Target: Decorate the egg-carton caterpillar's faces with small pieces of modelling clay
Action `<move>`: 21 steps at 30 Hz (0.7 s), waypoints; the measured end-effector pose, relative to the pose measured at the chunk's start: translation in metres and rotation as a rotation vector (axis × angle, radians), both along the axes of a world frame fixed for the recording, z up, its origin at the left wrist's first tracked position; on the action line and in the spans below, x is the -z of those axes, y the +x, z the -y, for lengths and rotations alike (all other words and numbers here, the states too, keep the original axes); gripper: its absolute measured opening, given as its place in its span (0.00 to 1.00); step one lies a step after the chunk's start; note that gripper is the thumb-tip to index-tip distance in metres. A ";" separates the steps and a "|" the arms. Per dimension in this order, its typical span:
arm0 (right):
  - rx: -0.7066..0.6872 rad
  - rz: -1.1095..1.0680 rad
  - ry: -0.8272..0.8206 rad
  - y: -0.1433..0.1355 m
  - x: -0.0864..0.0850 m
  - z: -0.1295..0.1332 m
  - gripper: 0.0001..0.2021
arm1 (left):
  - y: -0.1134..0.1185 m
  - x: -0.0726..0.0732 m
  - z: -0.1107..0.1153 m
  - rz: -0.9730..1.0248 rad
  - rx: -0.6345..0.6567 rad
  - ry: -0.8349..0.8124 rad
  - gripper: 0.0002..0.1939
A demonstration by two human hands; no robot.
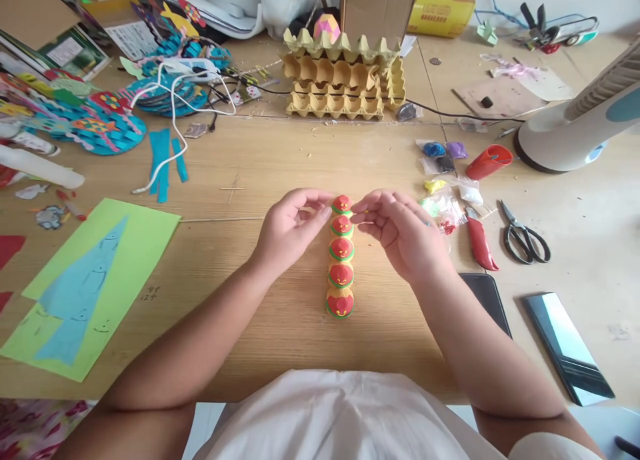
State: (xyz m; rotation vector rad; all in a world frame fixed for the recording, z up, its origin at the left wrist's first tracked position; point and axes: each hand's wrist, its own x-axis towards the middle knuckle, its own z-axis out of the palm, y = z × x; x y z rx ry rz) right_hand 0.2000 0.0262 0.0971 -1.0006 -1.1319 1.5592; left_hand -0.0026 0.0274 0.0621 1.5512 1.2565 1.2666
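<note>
A strip of egg-carton cups [341, 249] stands on the table in front of me, pointing away from my body. Each cup has a red top, a green rim and a small yellow face. My left hand [299, 223] is at the strip's far end, thumb and fingertips closed against its left side. Across from it, my right hand [400, 227] has its fingers bent together beside the two farthest cups. A tiny yellow bit [367, 211], perhaps modelling clay, shows at the right fingertips.
To the right lie bags of coloured clay [445, 200], a red cup [489, 161], a red-handled cutter [481, 241], scissors [525, 237] and two phones [567, 347]. Green paper [145, 240] lies left. Egg cartons [335, 105] stand behind, with a white cable [175, 123] at far left.
</note>
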 end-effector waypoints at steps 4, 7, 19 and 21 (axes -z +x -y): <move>-0.178 -0.113 -0.104 -0.003 0.005 0.039 0.16 | -0.004 -0.012 0.041 -0.187 0.063 0.130 0.11; -0.202 -0.174 -0.121 0.000 0.020 0.063 0.16 | -0.007 -0.012 0.064 -0.272 0.101 0.174 0.14; -0.317 -0.260 0.011 -0.003 0.045 0.093 0.19 | 0.005 0.011 0.092 -0.151 0.072 -0.001 0.18; -0.355 -0.257 0.036 -0.002 0.046 0.095 0.18 | 0.004 0.013 0.094 -0.157 0.064 0.020 0.18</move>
